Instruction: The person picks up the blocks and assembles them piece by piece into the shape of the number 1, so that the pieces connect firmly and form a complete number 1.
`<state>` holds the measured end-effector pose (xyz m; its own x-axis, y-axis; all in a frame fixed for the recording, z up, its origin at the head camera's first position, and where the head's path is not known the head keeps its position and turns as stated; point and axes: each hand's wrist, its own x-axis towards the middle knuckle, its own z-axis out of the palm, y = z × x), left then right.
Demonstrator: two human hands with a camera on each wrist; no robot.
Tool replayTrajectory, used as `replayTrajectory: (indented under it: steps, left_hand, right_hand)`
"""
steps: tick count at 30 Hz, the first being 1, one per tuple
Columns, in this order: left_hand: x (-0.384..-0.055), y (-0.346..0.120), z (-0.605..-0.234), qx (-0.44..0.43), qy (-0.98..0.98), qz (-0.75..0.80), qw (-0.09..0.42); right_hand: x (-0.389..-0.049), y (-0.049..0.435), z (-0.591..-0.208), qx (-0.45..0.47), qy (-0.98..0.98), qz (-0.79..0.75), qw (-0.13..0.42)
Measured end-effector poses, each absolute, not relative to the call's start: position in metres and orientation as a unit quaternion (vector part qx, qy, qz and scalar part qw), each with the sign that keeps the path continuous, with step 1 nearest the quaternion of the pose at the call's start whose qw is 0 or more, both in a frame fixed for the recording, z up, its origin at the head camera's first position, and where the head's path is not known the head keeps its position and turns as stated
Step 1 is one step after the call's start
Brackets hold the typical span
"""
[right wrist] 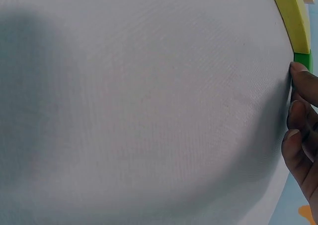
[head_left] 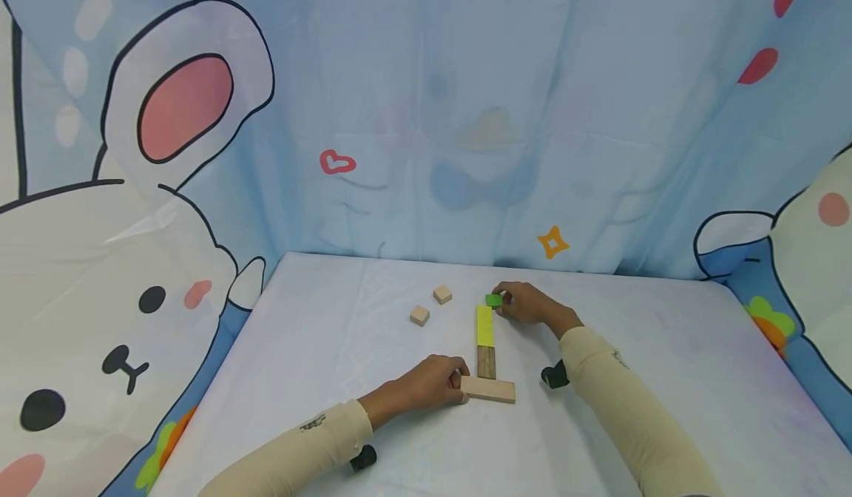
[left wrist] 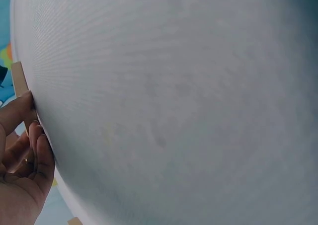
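Observation:
Near the middle of the table, my left hand [head_left: 431,383] pinches the left end of a long pale wooden block [head_left: 491,389], which lies crosswise. Behind that block a dark brown wooden block [head_left: 487,362] and a yellow block [head_left: 484,325] form a line running away from me. At the far end of the line my right hand [head_left: 526,302] pinches a small green block [head_left: 494,300] between thumb and fingers. In the right wrist view the green block [right wrist: 302,60] meets the end of the yellow block [right wrist: 293,21]. The left wrist view shows thumb and fingers on the pale block [left wrist: 21,81].
Two small pale wooden cubes, a nearer cube [head_left: 419,315] and a farther cube [head_left: 442,294], lie left of the line. A white cloth covers the table [head_left: 665,379]. A blue printed curtain [head_left: 413,112] hangs behind the table's far edge.

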<state>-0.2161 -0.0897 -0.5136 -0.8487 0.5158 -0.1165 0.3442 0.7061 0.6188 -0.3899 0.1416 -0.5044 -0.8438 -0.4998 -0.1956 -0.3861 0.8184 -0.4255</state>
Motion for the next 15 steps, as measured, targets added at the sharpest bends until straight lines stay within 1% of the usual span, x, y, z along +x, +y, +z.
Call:
replayTrajectory:
  steps: [10,15]
  left_hand:
    - [-0.2154,-0.0896,-0.5116,0.236,0.912,0.302,0.144]
    - [-0.2150,-0.0931,-0.5070,0.227,0.917,0.287,0.160]
  right_hand:
    - [-0.3936,0.1466,-0.5093,-0.228,0.936,-0.216,0.158]
    - [-0.3918,0.1462,-0.5084,-0.239,0.934,-0.220,0.150]
